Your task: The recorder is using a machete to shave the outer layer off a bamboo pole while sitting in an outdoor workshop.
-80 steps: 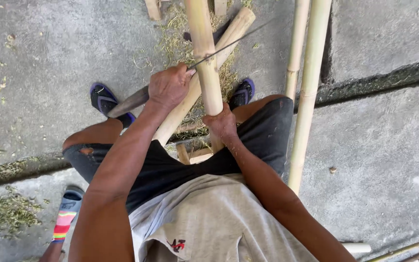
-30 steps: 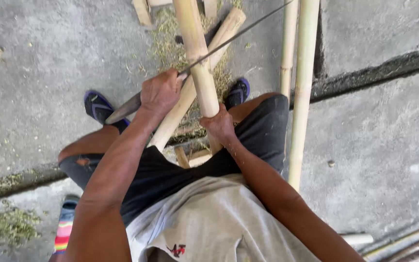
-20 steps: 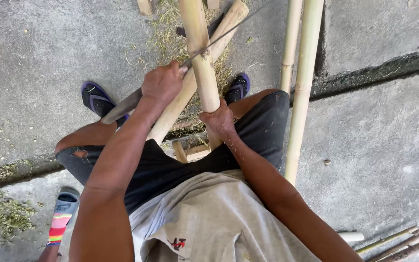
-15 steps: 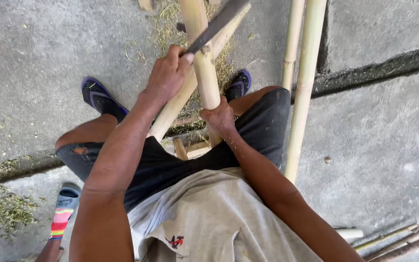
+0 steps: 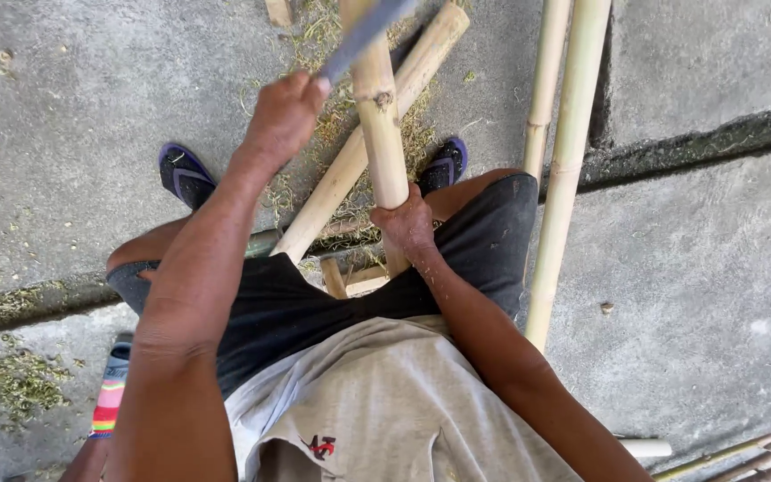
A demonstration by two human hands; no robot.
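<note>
Gripping a knife [image 5: 369, 31], the left hand [image 5: 283, 116] is raised at the left of an upright pole [image 5: 378, 125], its fingers wrapped tight round the handle, the blade slanting up across the pole's top. Shavings [image 5: 11, 384] are lying on the concrete at far left and between the feet, so a good deal of trimming seems done; how much of this pole is left I cannot tell, since its top runs out of view. The right hand [image 5: 403, 223] is clamping the pole low down, fingers closed round it, between the knees. Two more poles [image 5: 568, 161] are lying further right. Compared with 2.7 s ago, the knife is lifted higher and steeper, off the pole's side, while the right hand is keeping its grip.
</note>
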